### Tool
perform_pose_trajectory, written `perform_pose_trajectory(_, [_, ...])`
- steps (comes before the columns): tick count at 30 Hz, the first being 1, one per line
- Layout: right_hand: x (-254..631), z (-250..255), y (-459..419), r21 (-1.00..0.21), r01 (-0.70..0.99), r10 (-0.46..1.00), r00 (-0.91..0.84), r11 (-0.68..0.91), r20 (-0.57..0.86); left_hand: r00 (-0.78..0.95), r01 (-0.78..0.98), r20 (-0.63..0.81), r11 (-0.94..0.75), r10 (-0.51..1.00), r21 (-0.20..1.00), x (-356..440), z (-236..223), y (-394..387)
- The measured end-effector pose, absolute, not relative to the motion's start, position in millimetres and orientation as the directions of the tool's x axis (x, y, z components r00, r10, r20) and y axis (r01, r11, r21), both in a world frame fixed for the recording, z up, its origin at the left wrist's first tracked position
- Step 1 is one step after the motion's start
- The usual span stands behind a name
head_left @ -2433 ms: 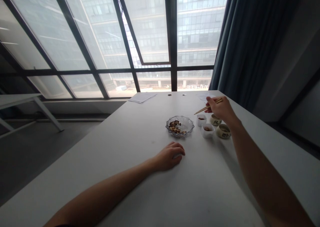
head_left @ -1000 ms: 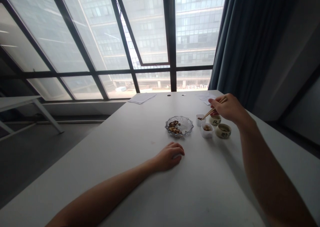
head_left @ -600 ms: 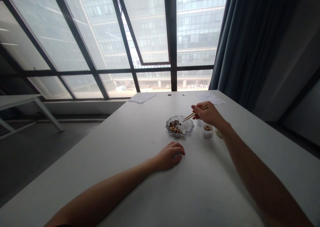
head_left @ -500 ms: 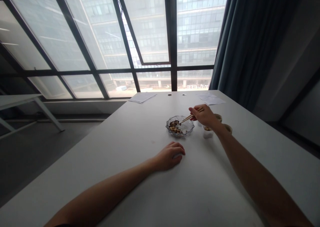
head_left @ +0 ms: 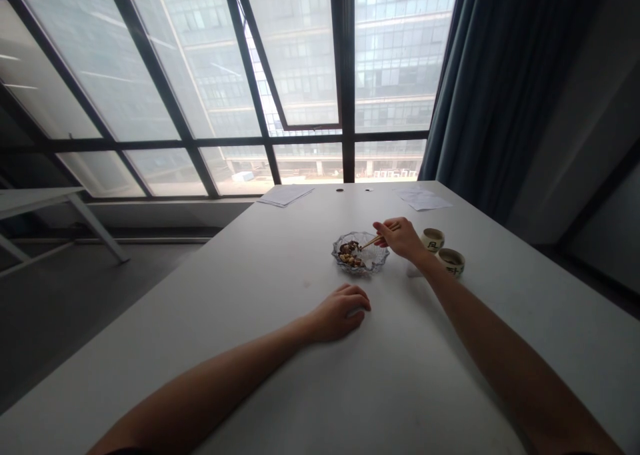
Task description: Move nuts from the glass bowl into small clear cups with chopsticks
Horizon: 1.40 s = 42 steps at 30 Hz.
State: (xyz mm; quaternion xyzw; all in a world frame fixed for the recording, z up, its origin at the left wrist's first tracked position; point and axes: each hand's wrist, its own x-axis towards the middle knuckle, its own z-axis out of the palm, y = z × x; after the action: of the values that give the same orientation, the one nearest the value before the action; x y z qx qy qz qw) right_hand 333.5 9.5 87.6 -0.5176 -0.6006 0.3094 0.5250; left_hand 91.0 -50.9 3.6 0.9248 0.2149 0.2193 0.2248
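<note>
My right hand (head_left: pixel 400 236) is closed around a pair of wooden chopsticks (head_left: pixel 373 241). Their tips reach down into a scalloped clear glass bowl (head_left: pixel 383 260), beside a pile of mixed nuts or dried pieces (head_left: pixel 352 260) heaped on its left side. Whether a piece is pinched between the tips is too small to tell. In front of the bowl, my left hand (head_left: pixel 344 313) rests on the white table (head_left: pixel 280 281), loosely curved, with a gap between thumb and fingers and nothing in it.
Two pale cups with dark characters, a rear cup (head_left: pixel 433 239) and a nearer cup (head_left: pixel 452 261), stand right of my right wrist. Small clear containers are mostly hidden under that wrist. Papers (head_left: pixel 425 199) lie at the far right, more sheets (head_left: pixel 285 195) at the far left.
My right hand has moved slightly left and down, with the chopstick tips staying in the bowl. More of the two cups shows now. My left hand has stayed put.
</note>
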Motion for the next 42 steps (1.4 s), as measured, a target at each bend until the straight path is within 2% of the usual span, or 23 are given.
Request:
perform_pose_trajectory(8, [333.8,86.7,10.9,-0.853,0.422,0.908,0.14,0.306,0.395,0.812,0.294,0.313,-0.809,0.493,0.509,89.1,2.9,-51.6])
perform_pose_trajectory(17, [348.9,116.3,-1.4,-0.821,0.455,0.812,0.293,0.347,0.505,0.815,0.299,0.306,-0.809,0.492,0.506,86.6,0.4,-51.6])
perform_pose_trajectory(23, [373.6,132.3,-7.5,-0.718,0.651,0.718,0.374,0.247,0.587,0.814,0.304,0.304,-0.81,0.494,0.501,82.0,-4.3,-48.5])
perform_pose_trajectory(28, [380.3,134.4,-8.7,-0.638,0.758,0.745,0.346,0.137,0.571,0.813,0.298,0.311,-0.812,0.491,0.502,79.1,-5.6,-47.7])
perform_pose_trajectory(32, [376.4,136.6,-12.2,-0.63,0.762,0.75,0.327,0.151,0.575,0.812,0.297,0.314,-0.811,0.493,0.505,80.2,-6.0,-47.3])
perform_pose_trajectory(35, [374.4,136.4,-12.3,-0.666,0.719,0.756,0.32,0.199,0.571,0.813,0.296,0.31,-0.81,0.492,0.507,82.2,-5.3,-47.0])
perform_pose_trajectory(39, [371.2,131.9,-8.5,-0.745,0.622,0.834,0.26,0.242,0.487,0.815,0.292,0.313,-0.811,0.488,0.506,84.8,-4.4,-46.6])
perform_pose_trajectory(42, [366.4,129.2,-7.7,-0.762,0.598,0.869,0.21,0.249,0.449,0.814,0.288,0.319,-0.815,0.485,0.503,86.3,-4.3,-46.4])
